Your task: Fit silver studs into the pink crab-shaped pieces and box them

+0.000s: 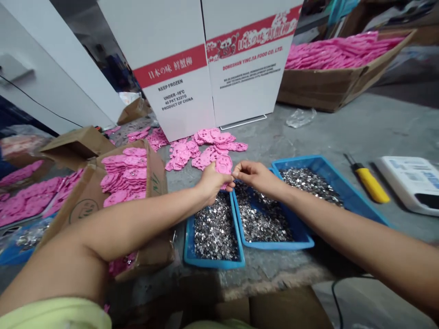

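Observation:
My left hand (214,181) is closed on a flat pink moulded piece (224,164), held just above the blue trays. Close against it, my right hand (252,174) has thumb and finger pinched together at the piece's right edge. Whatever sits in that pinch is too small to make out. Below the hands stand a narrow blue tray (214,263) and a wider blue tray (279,245), both full of small shiny metal parts. Behind the hands lies a loose pile of similar pink pieces (206,155).
A cardboard box (156,171) with stacked pink pieces stands left. A white printed carton (212,91) rises behind the pile. At right are another blue tray (360,205), a yellow-handled screwdriver (372,185), a white scale (408,178) and a carton (318,87) heaped with pink pieces.

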### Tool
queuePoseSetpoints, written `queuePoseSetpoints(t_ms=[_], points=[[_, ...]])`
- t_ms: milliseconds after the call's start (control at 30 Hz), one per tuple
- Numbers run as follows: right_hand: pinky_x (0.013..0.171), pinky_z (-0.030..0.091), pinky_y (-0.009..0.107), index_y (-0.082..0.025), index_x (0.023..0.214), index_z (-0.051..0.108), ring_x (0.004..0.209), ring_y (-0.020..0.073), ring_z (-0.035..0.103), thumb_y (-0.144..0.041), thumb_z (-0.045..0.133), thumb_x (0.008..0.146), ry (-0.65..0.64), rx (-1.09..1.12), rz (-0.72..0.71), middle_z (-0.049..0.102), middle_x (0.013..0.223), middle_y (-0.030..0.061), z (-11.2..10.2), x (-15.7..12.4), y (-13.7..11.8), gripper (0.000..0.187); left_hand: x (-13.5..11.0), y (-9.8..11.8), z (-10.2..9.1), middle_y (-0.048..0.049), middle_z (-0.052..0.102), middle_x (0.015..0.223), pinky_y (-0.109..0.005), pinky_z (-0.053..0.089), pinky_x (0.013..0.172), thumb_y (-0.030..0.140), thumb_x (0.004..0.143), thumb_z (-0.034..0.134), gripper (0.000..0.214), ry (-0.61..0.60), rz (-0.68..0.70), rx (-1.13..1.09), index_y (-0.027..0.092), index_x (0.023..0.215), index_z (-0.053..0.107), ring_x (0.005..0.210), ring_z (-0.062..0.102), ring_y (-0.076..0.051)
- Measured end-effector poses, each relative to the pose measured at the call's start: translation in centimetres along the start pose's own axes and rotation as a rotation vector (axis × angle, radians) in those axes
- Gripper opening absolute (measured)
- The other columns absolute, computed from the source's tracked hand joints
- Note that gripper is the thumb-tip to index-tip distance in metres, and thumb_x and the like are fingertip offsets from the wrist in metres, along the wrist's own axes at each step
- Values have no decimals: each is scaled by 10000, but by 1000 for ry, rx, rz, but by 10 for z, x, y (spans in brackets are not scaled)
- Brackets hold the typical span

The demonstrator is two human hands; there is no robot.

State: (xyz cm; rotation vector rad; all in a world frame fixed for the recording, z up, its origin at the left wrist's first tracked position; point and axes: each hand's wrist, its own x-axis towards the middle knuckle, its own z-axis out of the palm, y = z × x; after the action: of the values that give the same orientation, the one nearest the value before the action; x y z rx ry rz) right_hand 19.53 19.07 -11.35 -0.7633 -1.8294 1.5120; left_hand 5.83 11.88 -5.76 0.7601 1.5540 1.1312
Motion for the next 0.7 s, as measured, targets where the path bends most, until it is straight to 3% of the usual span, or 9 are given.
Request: queuePoseSetpoints(t_ms=[533,700], points=[[574,304,281,-212,700,597,582,107,406,-704,847,582,39,116,109,560,632,-36,7,3,-8,564,1,1,0,24,622,670,-202,489,477,-100,773,593,339,34,3,-61,170,948,487,486,588,-91],[562,276,272,-212,706,585,554,98,380,-723,826,594,49,118,101,557,609,-46,10,4,-6,576,2,0,-2,23,625,662,-210,498,483,-91,775,594,327,30,3,-59,172,935,482,488,595,-94]])
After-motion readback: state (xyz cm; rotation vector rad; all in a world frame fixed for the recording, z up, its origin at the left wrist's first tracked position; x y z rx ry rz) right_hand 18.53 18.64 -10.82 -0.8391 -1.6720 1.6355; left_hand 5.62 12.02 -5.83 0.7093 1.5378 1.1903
